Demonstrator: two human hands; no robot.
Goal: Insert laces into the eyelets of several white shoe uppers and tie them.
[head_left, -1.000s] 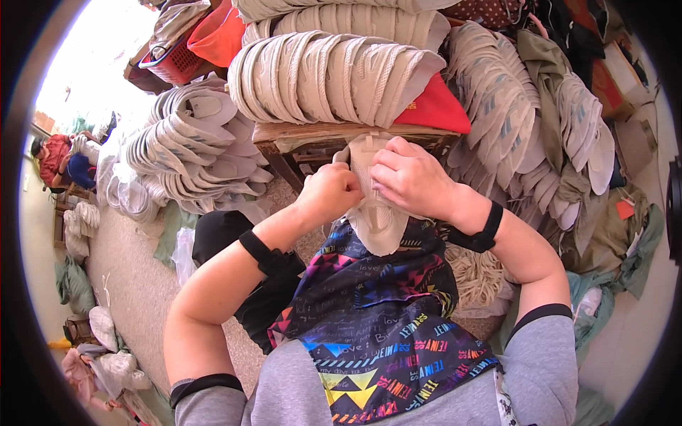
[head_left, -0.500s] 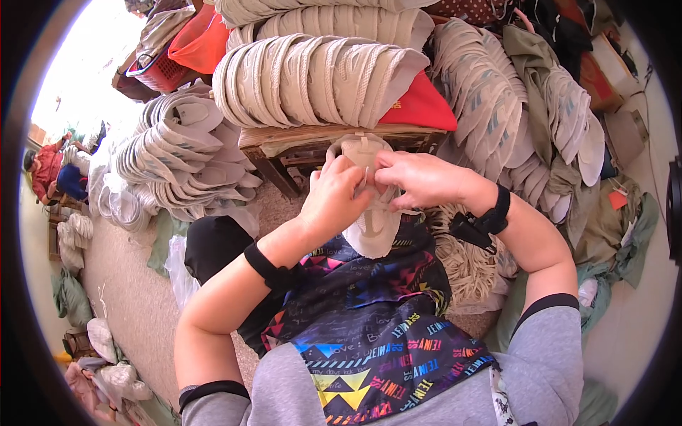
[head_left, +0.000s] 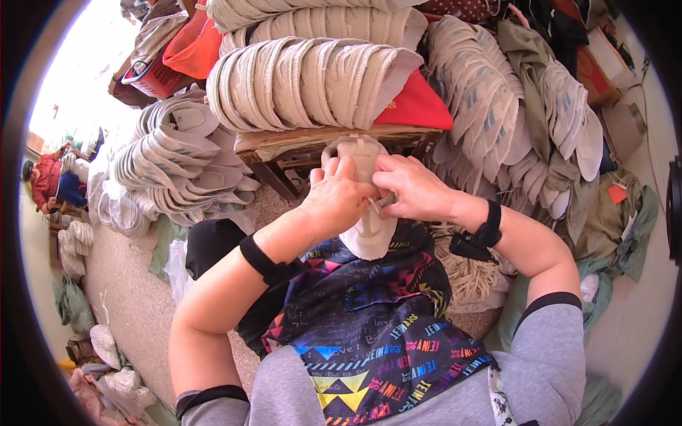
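Observation:
A beige shoe upper point(head_left: 368, 240) rests toe toward me over my lap, its heel end against the edge of a low wooden stool. My left hand point(head_left: 338, 197) grips it from the left, fingers bent over the lacing area. From the right, my right hand point(head_left: 413, 187) closes in a pinch at the same spot, thumb and fingers around a pale shoelace point(head_left: 376, 204). The two hands meet over the eyelets, so most of the lace and the fingertips are hidden.
Stacked beige uppers point(head_left: 305, 85) lie on the wooden stool point(head_left: 266, 145) with a red cloth point(head_left: 419, 103). More piles of uppers stand left point(head_left: 170, 153) and right point(head_left: 476, 92). Loose laces point(head_left: 465, 273) are heaped by my right side. Another person point(head_left: 48, 177) sits far left.
My right hand has come down and nearer to my left at the eyelets, its fingers curling more. My left hand stays over the upper. The view has shifted slightly.

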